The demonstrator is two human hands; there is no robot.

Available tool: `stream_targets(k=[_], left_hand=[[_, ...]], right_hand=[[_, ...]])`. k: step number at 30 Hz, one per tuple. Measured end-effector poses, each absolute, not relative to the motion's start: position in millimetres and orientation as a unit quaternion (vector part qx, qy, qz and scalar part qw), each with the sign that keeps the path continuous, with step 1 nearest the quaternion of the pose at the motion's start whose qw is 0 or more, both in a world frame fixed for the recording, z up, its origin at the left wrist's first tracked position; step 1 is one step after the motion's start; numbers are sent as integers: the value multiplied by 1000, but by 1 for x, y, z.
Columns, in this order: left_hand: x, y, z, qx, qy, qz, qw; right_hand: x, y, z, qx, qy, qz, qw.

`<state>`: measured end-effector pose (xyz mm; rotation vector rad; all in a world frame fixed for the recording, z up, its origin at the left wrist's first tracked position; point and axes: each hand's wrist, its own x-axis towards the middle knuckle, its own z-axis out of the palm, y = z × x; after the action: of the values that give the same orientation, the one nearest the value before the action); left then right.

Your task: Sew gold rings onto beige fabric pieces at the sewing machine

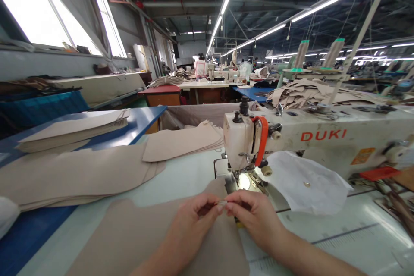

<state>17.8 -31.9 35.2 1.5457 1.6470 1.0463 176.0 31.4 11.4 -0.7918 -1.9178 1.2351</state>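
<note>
My left hand [197,220] and my right hand [255,215] meet in front of the sewing machine [239,142]. Between the fingertips of both, a small pale, shiny piece [221,202] is pinched; its kind is too small to make out. Under my hands lies a beige fabric panel [139,224], its far edge close to the needle area. The machine's lamp lights the needle plate [244,181] just beyond my fingers. To the right, a white sheet [300,177] bears a small metallic piece [307,184].
Stacks of beige panels [80,168] lie at the left, partly on a blue table [148,114]. Another panel stack [184,140] rests behind, left of the machine head. Thread cones [333,54] and a heap of cut pieces [310,92] stand beyond the machine arm.
</note>
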Motion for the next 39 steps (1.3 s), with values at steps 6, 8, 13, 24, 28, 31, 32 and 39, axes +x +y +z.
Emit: stream_targets(k=[6, 8, 13, 24, 28, 31, 32, 39], left_hand=[[17, -34, 33, 611, 638, 370, 288], [14, -34, 32, 634, 644, 345, 253], [2, -29, 25, 708, 646, 270, 91], [9, -44, 2, 749, 625, 220, 23], [6, -46, 3, 757, 612, 228, 9], [5, -41, 9, 772, 588, 240, -18], [7, -38, 12, 778, 576, 249, -29], [21, -17, 22, 819, 497, 276, -80]], right_hand=[[178, 30, 17, -313, -795, 397, 336], [179, 31, 18, -318, -801, 383, 332], [183, 34, 17, -353, -759, 436, 331], [171, 48, 30, -406, -650, 612, 196], [163, 55, 31, -408, -654, 617, 158], [160, 58, 34, -417, -648, 623, 138], [160, 59, 36, -420, -645, 625, 131], [161, 62, 45, -434, -646, 620, 97]])
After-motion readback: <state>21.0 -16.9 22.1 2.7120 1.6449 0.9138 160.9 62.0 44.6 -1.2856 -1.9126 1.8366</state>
